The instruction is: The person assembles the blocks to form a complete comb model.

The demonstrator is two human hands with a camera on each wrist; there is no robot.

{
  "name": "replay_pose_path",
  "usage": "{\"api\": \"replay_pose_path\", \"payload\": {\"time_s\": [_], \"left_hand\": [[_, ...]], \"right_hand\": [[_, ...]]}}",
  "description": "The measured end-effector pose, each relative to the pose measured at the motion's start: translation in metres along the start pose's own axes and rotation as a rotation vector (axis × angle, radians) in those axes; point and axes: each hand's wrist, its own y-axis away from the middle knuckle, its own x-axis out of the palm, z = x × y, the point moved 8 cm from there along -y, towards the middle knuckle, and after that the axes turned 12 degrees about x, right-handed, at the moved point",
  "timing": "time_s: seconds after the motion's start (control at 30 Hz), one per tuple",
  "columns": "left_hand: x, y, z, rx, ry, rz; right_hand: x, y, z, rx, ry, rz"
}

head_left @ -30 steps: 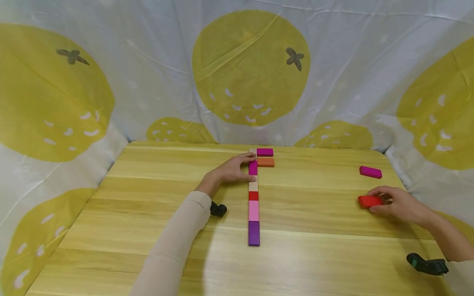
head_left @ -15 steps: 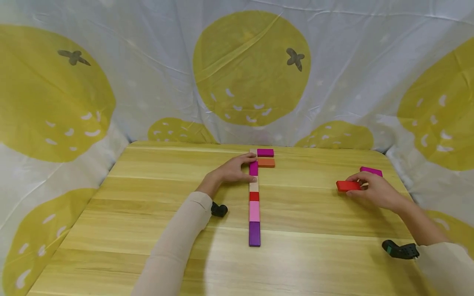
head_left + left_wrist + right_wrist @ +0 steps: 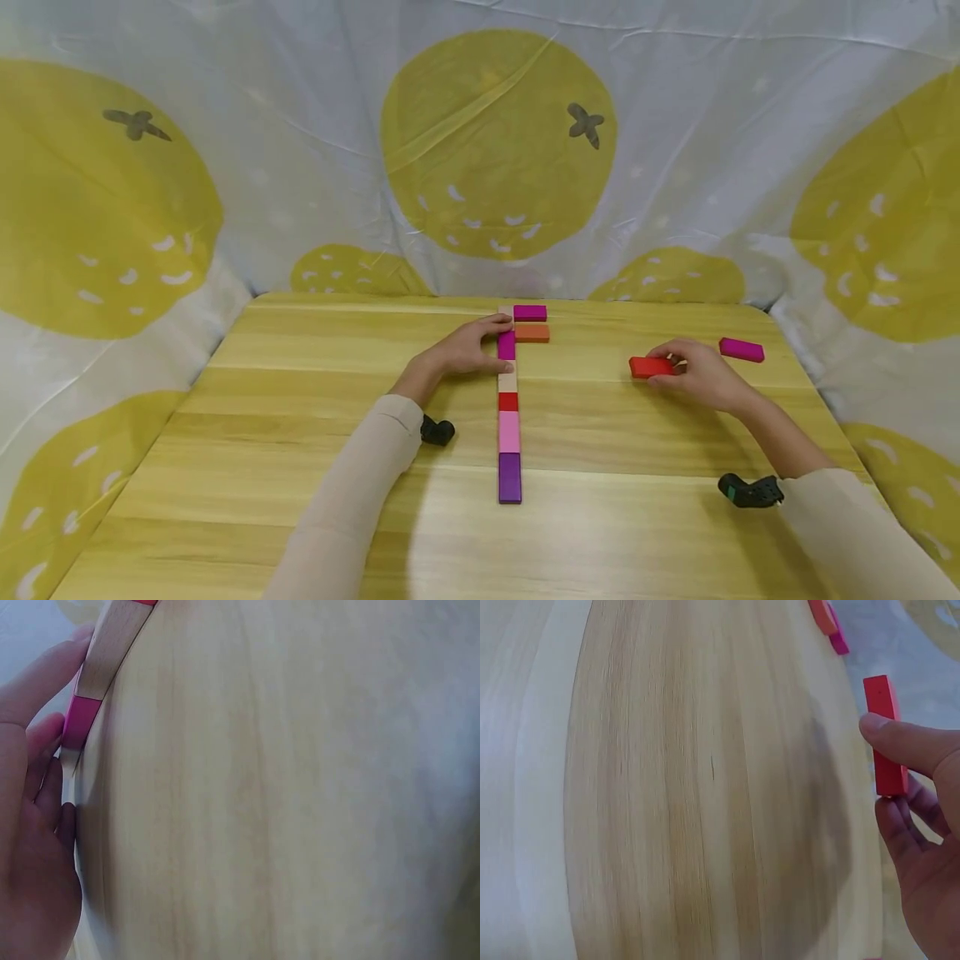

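My right hand (image 3: 697,375) pinches a red wooden block (image 3: 649,367) between thumb and fingers, held above the table on the right; the right wrist view shows the same grip. At mid-table, a line of blocks runs toward me end to end, with a purple block (image 3: 510,478) nearest, then a pink block (image 3: 508,432). My left hand (image 3: 463,348) rests against the line's far part. Its thumb touches a plain wood block (image 3: 507,381), its fingertips lie near the far end, and a magenta block (image 3: 507,345) shows between. The fingers look extended, partly hiding the far end.
A magenta block (image 3: 530,313) and an orange block (image 3: 532,334) stick out rightward from the line's far end. Another magenta block (image 3: 742,350) lies alone on the right of the wooden table (image 3: 300,500). A fruit-print cloth (image 3: 315,167) hangs behind.
The red block in my right hand has travelled left and away from me, past the lone magenta block toward the line. My left hand stays where it was.
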Motion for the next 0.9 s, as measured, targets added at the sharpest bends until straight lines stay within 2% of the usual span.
{"api": "replay_pose_path", "payload": {"time_s": [0.4,0.9], "left_hand": [[0.000,0.000,-0.001,-0.006,-0.006,0.001],[0.000,0.001,0.001,0.006,-0.010,0.004]], "right_hand": [[0.023,-0.019,0.028,-0.037,-0.034,-0.016],[0.062,-0.043,0.058,-0.063,-0.091,0.005]]}}
